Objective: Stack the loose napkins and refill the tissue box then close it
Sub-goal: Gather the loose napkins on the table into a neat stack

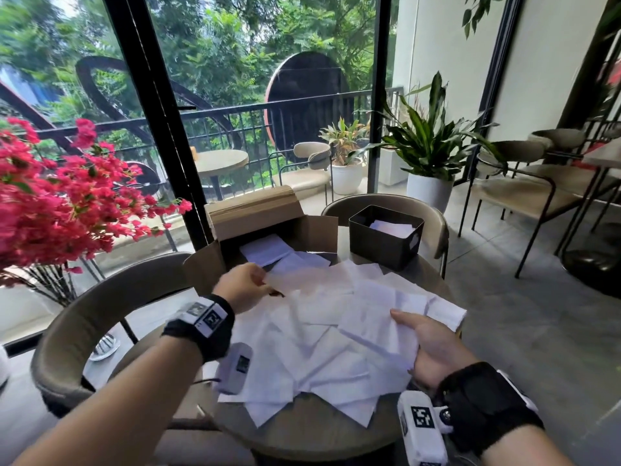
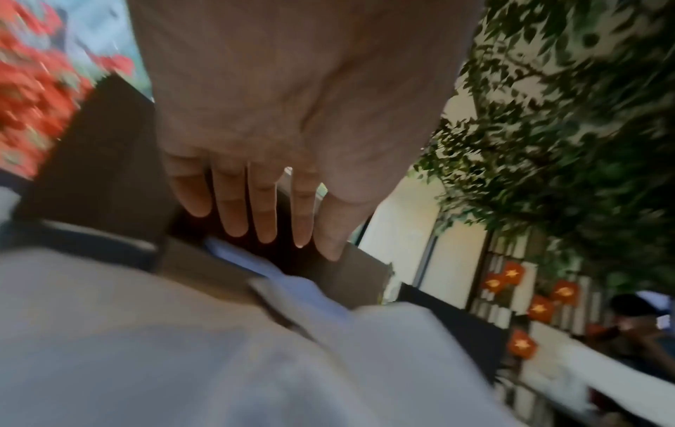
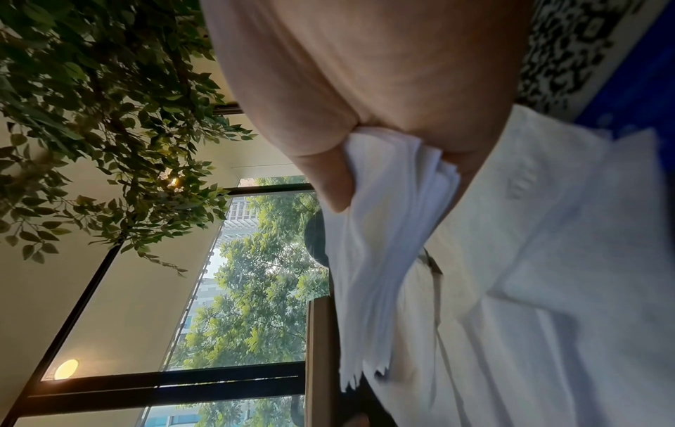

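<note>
White sheets are seen inside the open cardboard box (image 1: 268, 227) at 12 o'clock and the black tissue box (image 1: 383, 242) at 1 o'clock. Loose napkins (image 1: 319, 348) cover the table (image 1: 302, 435). A small stack (image 3: 394, 202) is pinched by the right hand (image 1: 433, 348), shown only by its wrist view. The left hand (image 2: 277, 138) is seen there with straight fingers, holding nothing.

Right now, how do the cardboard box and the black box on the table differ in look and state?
The cardboard box is brown, with flaps folded open; the black box is dark, with plain straight walls and no flaps. The cardboard box stands at the back left of the table, by the left hand; the black box stands at the back right, apart from both hands. The loose napkins reach the cardboard box. Both are open on top with white napkins inside.
</note>
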Demonstrator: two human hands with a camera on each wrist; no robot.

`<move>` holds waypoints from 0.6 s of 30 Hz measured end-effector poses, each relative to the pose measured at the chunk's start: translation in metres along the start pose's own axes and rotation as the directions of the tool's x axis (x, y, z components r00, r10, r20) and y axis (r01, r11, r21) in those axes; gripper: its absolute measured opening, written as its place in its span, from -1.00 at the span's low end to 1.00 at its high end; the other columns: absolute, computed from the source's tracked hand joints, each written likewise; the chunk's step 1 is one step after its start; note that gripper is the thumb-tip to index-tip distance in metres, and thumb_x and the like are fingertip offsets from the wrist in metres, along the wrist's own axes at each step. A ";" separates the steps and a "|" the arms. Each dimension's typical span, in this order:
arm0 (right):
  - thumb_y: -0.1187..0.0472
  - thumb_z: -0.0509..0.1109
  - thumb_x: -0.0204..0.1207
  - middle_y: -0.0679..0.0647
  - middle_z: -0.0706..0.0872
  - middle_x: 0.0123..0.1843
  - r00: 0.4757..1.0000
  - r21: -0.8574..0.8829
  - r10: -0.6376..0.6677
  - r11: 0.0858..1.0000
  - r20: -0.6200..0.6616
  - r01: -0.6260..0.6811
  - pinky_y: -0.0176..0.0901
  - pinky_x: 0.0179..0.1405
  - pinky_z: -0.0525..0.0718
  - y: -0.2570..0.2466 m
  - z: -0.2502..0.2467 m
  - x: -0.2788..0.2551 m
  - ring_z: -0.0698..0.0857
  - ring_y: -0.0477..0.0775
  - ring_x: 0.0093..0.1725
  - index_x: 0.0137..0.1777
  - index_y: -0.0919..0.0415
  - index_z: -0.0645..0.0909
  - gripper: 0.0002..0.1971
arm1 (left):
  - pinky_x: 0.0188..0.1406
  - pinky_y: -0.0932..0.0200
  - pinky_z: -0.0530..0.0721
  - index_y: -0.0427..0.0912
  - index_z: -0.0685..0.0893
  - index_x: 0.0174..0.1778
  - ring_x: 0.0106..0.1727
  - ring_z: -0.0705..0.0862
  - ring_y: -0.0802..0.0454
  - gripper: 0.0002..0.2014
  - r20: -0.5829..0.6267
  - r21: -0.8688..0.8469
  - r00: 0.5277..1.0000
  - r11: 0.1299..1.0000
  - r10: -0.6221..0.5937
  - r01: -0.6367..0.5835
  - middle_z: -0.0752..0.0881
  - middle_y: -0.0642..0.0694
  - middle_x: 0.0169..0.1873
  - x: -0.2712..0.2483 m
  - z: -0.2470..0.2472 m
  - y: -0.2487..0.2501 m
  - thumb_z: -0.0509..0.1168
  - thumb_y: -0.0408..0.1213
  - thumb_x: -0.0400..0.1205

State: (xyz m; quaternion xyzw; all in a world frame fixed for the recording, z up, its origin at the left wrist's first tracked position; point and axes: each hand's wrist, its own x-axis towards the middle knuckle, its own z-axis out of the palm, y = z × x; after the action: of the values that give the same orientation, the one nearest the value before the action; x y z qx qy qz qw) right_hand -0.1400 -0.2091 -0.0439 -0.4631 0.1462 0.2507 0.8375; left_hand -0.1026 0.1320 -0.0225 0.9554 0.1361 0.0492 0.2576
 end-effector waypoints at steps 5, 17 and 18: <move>0.29 0.29 0.80 0.40 0.87 0.23 1.000 -0.030 -0.011 0.999 -0.011 0.011 0.40 0.57 0.57 0.001 0.006 -0.003 0.81 0.42 0.30 0.28 0.42 0.77 -0.72 | 0.15 0.12 0.68 0.07 0.72 0.19 0.14 0.73 -0.06 -0.62 0.105 0.240 0.990 0.968 -0.095 0.068 0.74 0.00 0.13 0.014 -0.013 -0.045 0.53 0.04 0.47; 0.28 0.33 0.78 0.41 0.86 0.25 0.996 -0.088 -0.023 0.996 -0.083 0.015 0.42 0.53 0.62 0.006 0.007 -0.003 0.81 0.45 0.30 0.39 0.43 0.72 -0.69 | 0.21 0.11 0.68 0.03 0.63 0.17 0.26 0.71 -0.16 -0.60 0.100 0.325 0.991 0.944 -0.086 0.049 0.72 -0.05 0.23 0.014 0.007 -0.058 0.47 0.10 0.48; 0.28 0.33 0.77 0.41 0.86 0.25 0.996 -0.094 -0.026 0.995 -0.088 0.018 0.41 0.51 0.63 0.007 0.007 -0.003 0.82 0.45 0.29 0.39 0.43 0.73 -0.69 | 0.13 0.13 0.67 0.04 0.61 0.01 0.21 0.73 -0.15 -0.70 0.095 0.309 0.992 0.950 -0.084 0.051 0.74 -0.03 0.16 0.013 0.005 -0.059 0.48 0.07 0.48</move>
State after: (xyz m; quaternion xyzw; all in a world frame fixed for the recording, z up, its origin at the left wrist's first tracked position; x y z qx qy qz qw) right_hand -0.1458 -0.2009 -0.0435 -0.5138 0.1666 0.2270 0.8104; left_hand -0.1030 0.1825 -0.0569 0.9797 0.1607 -0.0329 0.1149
